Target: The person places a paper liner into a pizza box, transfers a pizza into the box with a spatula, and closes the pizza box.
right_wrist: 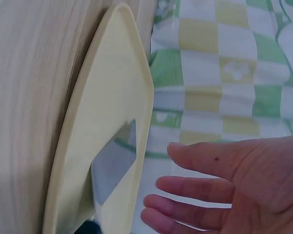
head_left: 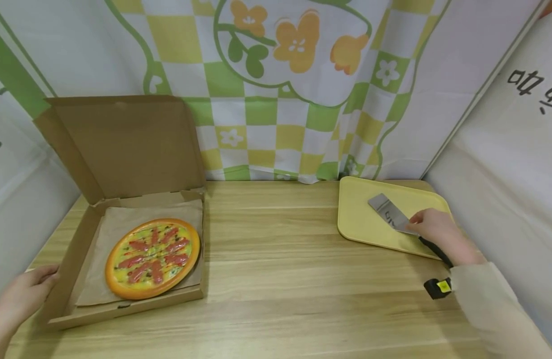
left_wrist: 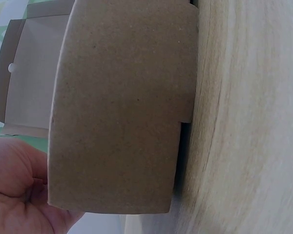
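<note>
Cardboard box (head_left: 132, 149) seemingly steadied by the pinching left hand (head_left: 26, 294); right hand (head_left: 437, 232), fingers parted, hovers near the spatula (head_left: 385, 209), lying within easy reach on the tray (head_left: 355, 214).

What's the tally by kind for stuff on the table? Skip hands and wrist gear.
Packaging: 2 (pizza box, paper sheet)
Food: 1 (pizza)
Serving gear: 2 (yellow tray, spatula)
Total: 5
</note>
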The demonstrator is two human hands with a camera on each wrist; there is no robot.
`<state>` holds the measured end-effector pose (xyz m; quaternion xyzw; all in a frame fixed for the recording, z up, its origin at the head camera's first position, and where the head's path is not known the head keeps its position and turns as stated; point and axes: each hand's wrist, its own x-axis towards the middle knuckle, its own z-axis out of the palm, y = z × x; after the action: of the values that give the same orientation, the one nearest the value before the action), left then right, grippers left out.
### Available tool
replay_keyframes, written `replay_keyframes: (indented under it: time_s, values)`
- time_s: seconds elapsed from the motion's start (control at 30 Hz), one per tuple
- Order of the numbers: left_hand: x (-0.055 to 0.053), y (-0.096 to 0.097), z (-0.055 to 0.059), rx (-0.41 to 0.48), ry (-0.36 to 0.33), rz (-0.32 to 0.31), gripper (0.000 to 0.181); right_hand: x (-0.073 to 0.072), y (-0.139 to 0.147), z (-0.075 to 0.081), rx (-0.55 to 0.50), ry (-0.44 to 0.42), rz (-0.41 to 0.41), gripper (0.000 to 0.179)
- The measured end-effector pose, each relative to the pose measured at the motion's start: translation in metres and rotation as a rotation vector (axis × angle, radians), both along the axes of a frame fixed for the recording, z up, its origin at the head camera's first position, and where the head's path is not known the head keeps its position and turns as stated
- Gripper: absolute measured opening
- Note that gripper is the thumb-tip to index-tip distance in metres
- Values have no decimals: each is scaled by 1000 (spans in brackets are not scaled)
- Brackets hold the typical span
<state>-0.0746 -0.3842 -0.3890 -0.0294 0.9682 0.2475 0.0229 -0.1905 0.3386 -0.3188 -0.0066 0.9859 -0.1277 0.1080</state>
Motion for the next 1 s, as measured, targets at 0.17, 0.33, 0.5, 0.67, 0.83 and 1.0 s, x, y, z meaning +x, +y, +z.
replay_keyframes:
  time_s: [0.17,0.33,0.5,0.67,0.83,1.0]
  values:
    - [0,1,1,-2,-9,0,37,-1,-20,2,-22,-57,36,46]
    - [0,0,0,-14,-12,-10,37,0,-37,3,-4,-99,75,45]
    - [1,-1,0,-19,-14,-10,37,0,-52,4,26,-132,119,46]
    - [0,-1,-1,-20,-10,-5,37,1,-69,5,64,-124,183,45]
    - [0,-2,-2,-8,-3,-7,36,2,-90,5,96,-111,210,45]
    - [-2,-3,-6,-19,41,-1,34,1,-110,3,38,-104,225,44]
